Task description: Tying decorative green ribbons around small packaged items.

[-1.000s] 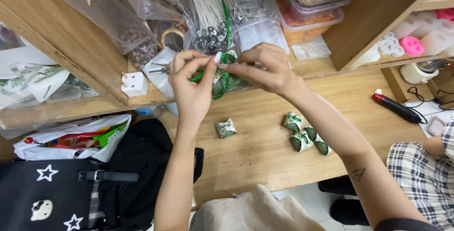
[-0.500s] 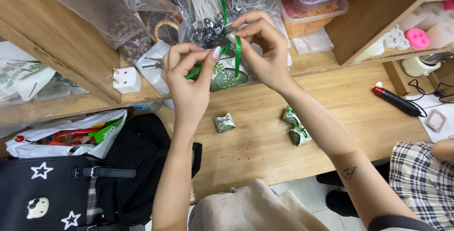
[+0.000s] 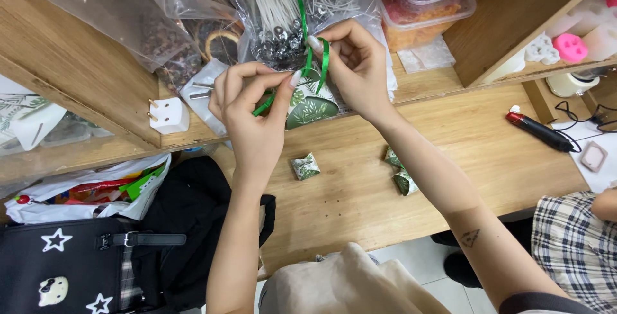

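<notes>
Far left: a black bag with white stars point(image 3: 71, 262) is sitting low, with a crumpled plastic bag point(image 3: 90, 188) lying just beyond it. A white plug adapter point(image 3: 167, 116) is resting on the wooden ledge.

Centre: the left hand point(image 3: 250, 115) is hovering above the wooden table point(image 3: 450, 153), thumb and forefinger pinching together on the lower end of a green ribbon point(image 3: 323, 63). The right hand point(image 3: 353, 63) is sitting just right of it, fingertips pinching a loop of the same ribbon, one strand running up and away toward the far edge. Both hands are holding the ribbon against a small leaf-printed box point(image 3: 308, 105), which is hanging between them, above the table's far edge and in front of the clear bags of hardware point(image 3: 283, 12).

On the table, near side: one small folded leaf-printed packet point(image 3: 305, 166) is lying alone; two more packets point(image 3: 400, 172) are lying just right, partly behind the right forearm.

Far right: a red-and-black tool point(image 3: 540, 131) is lying on the table, a pink moulded piece point(image 3: 570, 47) sitting on the shelf beyond. Another person's plaid sleeve point(image 3: 575, 250) is showing at the near right corner.
</notes>
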